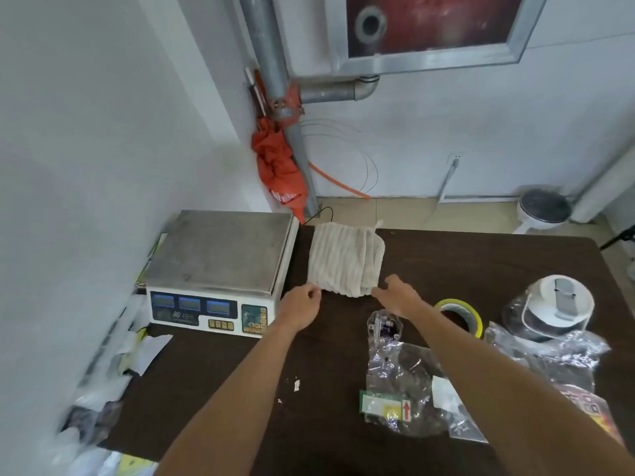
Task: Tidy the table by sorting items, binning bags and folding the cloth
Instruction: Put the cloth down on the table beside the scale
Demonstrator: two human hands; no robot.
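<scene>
At frame centre, the left hand (302, 303) and right hand (398, 297) pinch the near corners of the cloth (345, 262). Best to keep its edges aligned, then press flat.

red arrow (406, 410) on bag label (378, 405), no words legible; print blurred

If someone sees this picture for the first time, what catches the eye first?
The folded cream cloth at the far side of the dark table, its near corners pinched by the left hand and the right hand. Left of it stands a weighing scale; clear plastic bags lie near right.
</scene>
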